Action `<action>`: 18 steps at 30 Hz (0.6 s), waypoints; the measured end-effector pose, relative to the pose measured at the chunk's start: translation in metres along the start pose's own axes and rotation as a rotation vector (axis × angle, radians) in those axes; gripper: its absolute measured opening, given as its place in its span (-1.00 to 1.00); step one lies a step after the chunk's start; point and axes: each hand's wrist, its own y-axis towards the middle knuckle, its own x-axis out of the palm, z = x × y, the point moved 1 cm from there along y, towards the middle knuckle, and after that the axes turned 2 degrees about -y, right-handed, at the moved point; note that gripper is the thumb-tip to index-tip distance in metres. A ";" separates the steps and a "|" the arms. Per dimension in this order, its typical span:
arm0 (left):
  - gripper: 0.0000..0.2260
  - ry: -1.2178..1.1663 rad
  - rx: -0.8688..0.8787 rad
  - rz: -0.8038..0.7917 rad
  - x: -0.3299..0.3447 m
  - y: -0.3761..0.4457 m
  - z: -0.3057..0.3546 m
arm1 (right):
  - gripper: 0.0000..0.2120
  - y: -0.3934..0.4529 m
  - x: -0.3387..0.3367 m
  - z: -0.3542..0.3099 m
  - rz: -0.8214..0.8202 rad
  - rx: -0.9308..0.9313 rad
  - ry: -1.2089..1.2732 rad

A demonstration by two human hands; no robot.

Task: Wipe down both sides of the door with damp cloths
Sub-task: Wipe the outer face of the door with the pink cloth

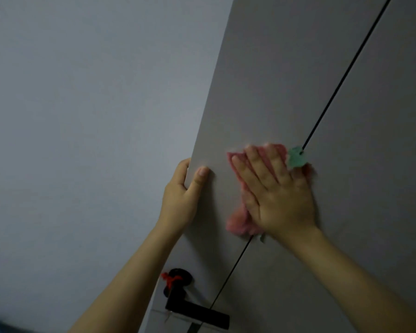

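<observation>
The flat grey door panel fills the right half of the frame, seen from low down and tilted, with a thin black groove running diagonally across it. The right hand, in the middle of the frame, lies flat with its fingers straight and spread, pressing a crumpled pink cloth against the door face; a small patch of green shows at the cloth's upper right edge, just where the groove meets it. The left hand grips the door's free edge at centre left, thumb on the near face and fingers curled round behind.

To do this stroke well, the person should probably keep the palm pressure even, so the bunched cloth stays spread under the hand and does not roll up, and work in overlapping passes along the groove, where dirt would likely collect. The steadying grip on the edge seems worth keeping, since a push could swing the door.

The left hand's fingers are hidden behind the edge. Whether the green patch is part of the pink cloth or a second cloth cannot be told. The right hand's fingertips are blurred. At lower centre a black lever handle with a red thread tied above it is dim, and the door's far side is out of sight.
</observation>
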 end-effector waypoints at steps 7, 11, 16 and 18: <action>-0.64 0.053 0.071 0.093 0.004 -0.001 -0.004 | -0.47 0.015 -0.001 0.026 0.151 0.644 -0.119; -0.69 0.055 0.071 0.097 0.003 -0.001 -0.004 | -0.49 -0.010 0.005 -0.021 0.013 0.191 0.006; -0.77 0.058 0.053 0.067 0.003 0.000 -0.003 | -0.48 -0.034 -0.001 0.039 0.051 0.367 -0.114; -0.77 0.051 0.049 0.083 0.004 0.000 -0.005 | -0.48 -0.020 0.001 0.034 0.134 0.676 -0.116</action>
